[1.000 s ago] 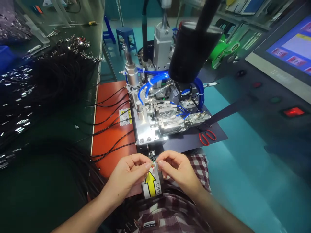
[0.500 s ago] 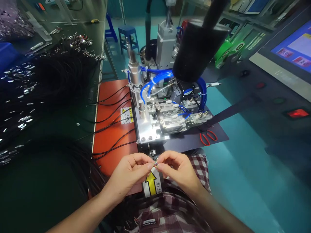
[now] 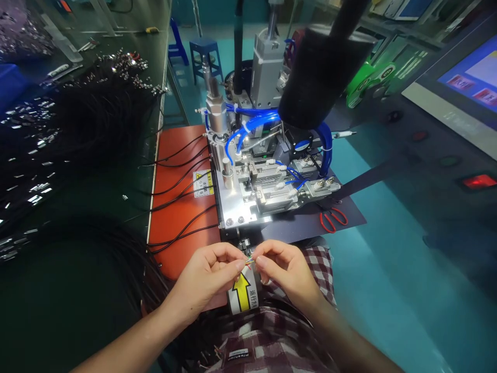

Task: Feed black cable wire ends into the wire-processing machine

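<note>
Thin coloured wires (image 3: 249, 261) stretch between my fingertips, just in front of the machine's lower edge. My left hand (image 3: 219, 269) pinches them between thumb and forefinger; any cable behind them is hidden by that hand. From the other side, my right hand (image 3: 281, 267) pinches at the wire ends with thumb and index finger. Below the fingertips shows a white label with a yellow arrow (image 3: 243, 292). Just beyond the hands stands a metal machine (image 3: 236, 207) with pneumatic cylinders and blue air tubes (image 3: 262, 122).
Black cables (image 3: 182, 235) run across an orange-red plate (image 3: 174, 181) at the machine's left. Bundles of black cables (image 3: 104, 98) lie on the dark table. Red-handled scissors (image 3: 333, 220) rest at right, near a screen panel (image 3: 469, 83). A black cylinder (image 3: 324, 77) hangs overhead.
Around the fingertips the wires now look more spread, with green and red ends showing. My right fingertips have shifted slightly to the right; my left hand stays nearly still.
</note>
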{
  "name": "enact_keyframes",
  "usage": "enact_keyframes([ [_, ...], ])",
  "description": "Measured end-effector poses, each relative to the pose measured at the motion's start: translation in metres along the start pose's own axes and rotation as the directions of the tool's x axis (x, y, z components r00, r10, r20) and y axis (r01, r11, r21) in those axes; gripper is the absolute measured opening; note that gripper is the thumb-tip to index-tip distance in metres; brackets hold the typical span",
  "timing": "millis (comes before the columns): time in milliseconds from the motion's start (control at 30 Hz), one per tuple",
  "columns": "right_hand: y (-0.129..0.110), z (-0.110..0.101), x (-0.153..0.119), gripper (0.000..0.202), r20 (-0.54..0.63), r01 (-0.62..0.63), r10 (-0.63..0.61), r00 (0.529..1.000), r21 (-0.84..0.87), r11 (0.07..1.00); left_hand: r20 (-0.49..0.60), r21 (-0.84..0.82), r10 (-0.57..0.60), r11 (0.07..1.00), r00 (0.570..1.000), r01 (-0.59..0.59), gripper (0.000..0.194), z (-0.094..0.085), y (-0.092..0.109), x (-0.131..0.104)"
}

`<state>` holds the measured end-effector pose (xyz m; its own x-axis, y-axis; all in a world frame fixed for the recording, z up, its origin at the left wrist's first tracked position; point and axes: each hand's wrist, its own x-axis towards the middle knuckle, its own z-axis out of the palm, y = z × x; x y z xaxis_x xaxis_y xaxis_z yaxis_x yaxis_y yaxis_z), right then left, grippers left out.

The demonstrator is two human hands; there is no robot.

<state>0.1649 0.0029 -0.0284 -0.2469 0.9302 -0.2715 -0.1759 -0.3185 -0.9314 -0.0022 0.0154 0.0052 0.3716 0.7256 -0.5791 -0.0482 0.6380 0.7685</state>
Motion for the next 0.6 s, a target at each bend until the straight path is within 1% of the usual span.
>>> enact_keyframes([
  [133, -0.002, 0.005, -0.002, 0.009, -0.061, 0.017, -0.023, 0.998, -0.102, 0.995, -0.017, -0.042, -0.052, 0.998, 0.999, 0.051, 0.020, 0.002, -0.002, -0.001],
  [233, -0.004, 0.009, -0.002, 0.010, -0.094, 0.024, -0.037, 0.995, -0.135, 0.991, -0.005, -0.048, -0.052, 0.997, 0.999, 0.052, 0.019, 0.001, -0.004, 0.000],
  [500, -0.002, 0.012, -0.003, 0.010, -0.117, 0.031, -0.051, 0.992, -0.162, 0.986, -0.032, -0.024, -0.036, 0.999, 0.999, 0.035, 0.020, -0.001, -0.004, 0.001],
  [600, -0.003, 0.013, -0.004, 0.010, -0.116, 0.047, -0.070, 0.991, -0.193, 0.980, -0.043, -0.025, -0.053, 0.998, 0.998, 0.052, 0.020, 0.000, -0.004, 0.001],
])
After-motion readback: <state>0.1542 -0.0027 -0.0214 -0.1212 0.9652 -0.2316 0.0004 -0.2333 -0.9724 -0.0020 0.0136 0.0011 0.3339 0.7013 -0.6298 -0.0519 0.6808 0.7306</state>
